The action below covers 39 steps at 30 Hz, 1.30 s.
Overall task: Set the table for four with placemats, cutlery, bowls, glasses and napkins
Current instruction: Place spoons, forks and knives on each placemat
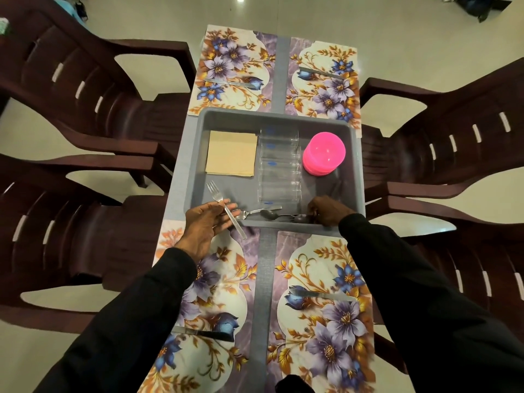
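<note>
Silver fork, tines away, over gray tray

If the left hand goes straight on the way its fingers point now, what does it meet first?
Probably the spoon in the tray: the left hand, pinching a fork, points right towards its bowl. Height is unclear, so the hand may pass above it.

seating: four dark-brown plastic chairs — two per side | floor: pale glossy tiles, lamp glare | carrier: grey tub — mid-view
</note>
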Each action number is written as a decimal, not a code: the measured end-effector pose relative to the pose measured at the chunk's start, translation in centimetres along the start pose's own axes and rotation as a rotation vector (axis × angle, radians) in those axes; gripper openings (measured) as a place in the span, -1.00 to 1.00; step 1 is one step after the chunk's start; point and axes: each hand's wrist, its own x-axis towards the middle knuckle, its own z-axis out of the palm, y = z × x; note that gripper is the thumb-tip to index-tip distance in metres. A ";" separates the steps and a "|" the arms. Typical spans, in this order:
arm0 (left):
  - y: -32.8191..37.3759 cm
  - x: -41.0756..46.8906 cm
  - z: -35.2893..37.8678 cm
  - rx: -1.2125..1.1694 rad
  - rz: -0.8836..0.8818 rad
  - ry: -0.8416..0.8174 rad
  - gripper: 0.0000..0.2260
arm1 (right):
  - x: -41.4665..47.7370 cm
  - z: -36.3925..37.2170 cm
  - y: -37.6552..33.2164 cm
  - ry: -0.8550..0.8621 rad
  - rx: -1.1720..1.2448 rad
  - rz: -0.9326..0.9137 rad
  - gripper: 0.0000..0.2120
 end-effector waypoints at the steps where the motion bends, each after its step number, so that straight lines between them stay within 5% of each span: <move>1: 0.0 0.0 0.1 0.005 -0.013 -0.008 -0.75 | 0.0 0.2 0.0 0.016 0.009 0.014 -0.84; 17: -1.4 -1.1 2.2 0.093 0.038 0.015 -0.77 | -1.7 -0.6 -0.2 0.289 0.275 -0.015 -0.85; 25: -1.8 -1.1 1.3 0.089 0.048 0.020 -0.78 | -1.7 -1.7 0.1 0.179 0.306 0.002 -0.97; 39: -2.0 -2.0 1.9 0.092 0.050 0.026 -0.82 | -3.5 -2.2 0.3 0.289 0.362 0.009 -0.88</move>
